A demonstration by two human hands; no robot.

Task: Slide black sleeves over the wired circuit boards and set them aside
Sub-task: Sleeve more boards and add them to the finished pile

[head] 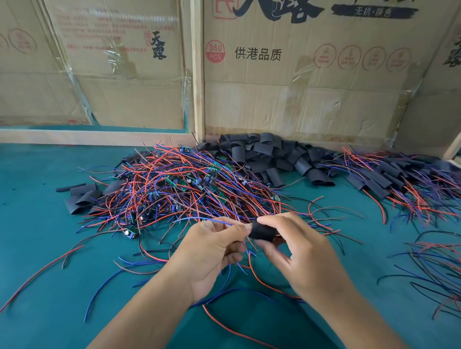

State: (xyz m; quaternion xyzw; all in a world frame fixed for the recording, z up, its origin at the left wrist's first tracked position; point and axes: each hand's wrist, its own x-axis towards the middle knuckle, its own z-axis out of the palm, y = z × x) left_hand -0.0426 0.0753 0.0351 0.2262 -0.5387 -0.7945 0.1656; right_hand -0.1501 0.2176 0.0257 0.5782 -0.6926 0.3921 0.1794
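Cardboard point(304, 69) sheets wall off the back, taped at the seams, held between pale wood posts point(198, 58). Print on the centre sheet: large black brush characters 天露, a black banner reading 无抗·原色, a red seal with 氏, a red circle "360 PCS", then 供港品质 in black and a row of four red round marks too small to read. The left sheet carries a small 天露 and faded red text, illegible. The right sheet repeats 天露 vertically.

Table point(20, 238) covered in teal cloth.

Sleeve point(263, 231): short black tube, matte, held above the table near centre. Right hand point(295, 253) pinches it, thumb below and fingers on top. Left hand point(211, 248) grips blue wires point(219, 221) at the tube's left mouth; red and blue leads trail down under both hands. Board itself not visible, presumably hidden inside the tube or behind fingers; cannot tell.

Behind the hands, a tangled pile of boards point(189, 181), small green ones on red and blue wires. Loose sleeves heaped point(267, 155) at the back wall. Sleeved units point(409, 180) lie at back right. More wires point(445, 273) at the right edge.
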